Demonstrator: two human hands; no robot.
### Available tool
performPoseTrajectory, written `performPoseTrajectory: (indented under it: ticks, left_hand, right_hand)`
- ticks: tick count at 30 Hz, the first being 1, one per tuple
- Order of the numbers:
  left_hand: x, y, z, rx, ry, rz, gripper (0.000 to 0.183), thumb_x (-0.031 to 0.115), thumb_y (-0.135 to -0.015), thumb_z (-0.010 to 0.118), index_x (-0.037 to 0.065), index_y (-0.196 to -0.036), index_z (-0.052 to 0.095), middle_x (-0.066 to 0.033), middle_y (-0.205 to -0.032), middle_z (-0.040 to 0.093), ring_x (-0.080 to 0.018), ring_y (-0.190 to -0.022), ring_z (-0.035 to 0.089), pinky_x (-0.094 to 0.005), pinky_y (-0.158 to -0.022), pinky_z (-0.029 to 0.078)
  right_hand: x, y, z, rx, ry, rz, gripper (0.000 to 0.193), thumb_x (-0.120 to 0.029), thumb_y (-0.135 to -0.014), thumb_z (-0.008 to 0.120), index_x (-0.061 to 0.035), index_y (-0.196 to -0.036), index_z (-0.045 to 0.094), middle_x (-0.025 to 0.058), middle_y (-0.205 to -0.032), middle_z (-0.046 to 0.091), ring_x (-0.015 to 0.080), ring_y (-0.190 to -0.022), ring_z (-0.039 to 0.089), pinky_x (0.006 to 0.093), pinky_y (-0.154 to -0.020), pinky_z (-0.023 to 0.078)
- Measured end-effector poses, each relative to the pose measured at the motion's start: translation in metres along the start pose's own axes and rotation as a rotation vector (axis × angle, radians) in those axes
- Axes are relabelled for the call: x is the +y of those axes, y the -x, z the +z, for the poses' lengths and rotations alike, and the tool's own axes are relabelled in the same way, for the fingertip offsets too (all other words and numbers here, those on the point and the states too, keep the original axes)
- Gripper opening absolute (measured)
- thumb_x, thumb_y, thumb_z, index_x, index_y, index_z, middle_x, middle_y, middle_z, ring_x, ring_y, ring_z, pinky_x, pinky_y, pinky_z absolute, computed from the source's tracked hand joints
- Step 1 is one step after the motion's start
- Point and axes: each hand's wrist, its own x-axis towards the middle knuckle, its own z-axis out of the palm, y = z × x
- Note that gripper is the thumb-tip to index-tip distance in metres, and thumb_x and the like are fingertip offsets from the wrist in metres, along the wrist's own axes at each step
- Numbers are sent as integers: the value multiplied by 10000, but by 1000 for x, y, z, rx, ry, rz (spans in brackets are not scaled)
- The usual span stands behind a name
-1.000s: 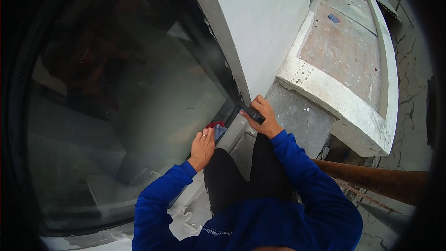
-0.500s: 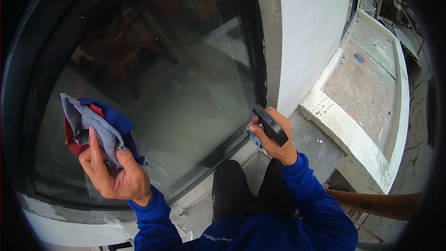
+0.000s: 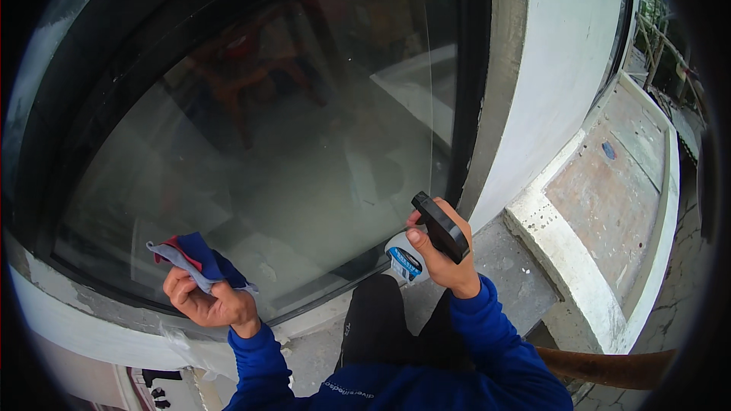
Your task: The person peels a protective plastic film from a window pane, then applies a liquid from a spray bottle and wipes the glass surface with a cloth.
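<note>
Since half a second ago the left hand (image 3: 209, 304) has dropped from about 9 o'clock in the view to about 7 o'clock, low against the bottom edge of the window glass (image 3: 289, 129), and the cloth (image 3: 196, 260) now sits more tightly bunched in it. The right hand (image 3: 442, 255) has stayed near 5 o'clock with much the same hold.

The left fingers (image 3: 183, 289) are curled shut round the grey, blue and red cloth, whose folds stick out at 12 o'clock from the fist, in front of the pane. The right fingers (image 3: 420, 245) are wrapped closed round a black bar-shaped tool (image 3: 440, 227) and, beneath it, a white and blue bottle (image 3: 405, 257) pressed into the palm. Both sit just off the black window frame (image 3: 470, 84), above the concrete ledge (image 3: 502, 259).
</note>
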Motion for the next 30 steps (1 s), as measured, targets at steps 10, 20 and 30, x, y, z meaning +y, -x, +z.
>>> performPoseTrajectory:
  ticks: [10,20,30]
  left_hand:
    - [-18,22,-120,205,-347,-489,96,48,-925,567,39,-1015,599,-21,-1025,582,-133,-972,538,-269,-951,407]
    - [-22,11,-123,422,-134,-598,211,34,-900,555,37,-1110,572,-54,-1091,597,-147,-1019,563,-287,-987,423]
    - [-34,27,-140,402,-193,-605,223,32,-921,532,27,-1140,572,-36,-1079,587,-126,-1010,546,-273,-966,413]
  right_hand:
    - [7,35,21,-84,172,120,214,-151,-914,761,35,-977,675,121,-846,705,200,-751,688,295,-705,520]
    - [-29,26,39,-196,174,40,207,-79,-847,805,33,-929,649,114,-846,622,185,-615,587,289,-599,448]
    - [-30,20,91,-278,102,-163,217,-91,-848,820,31,-882,644,94,-782,597,174,-629,571,298,-584,444]
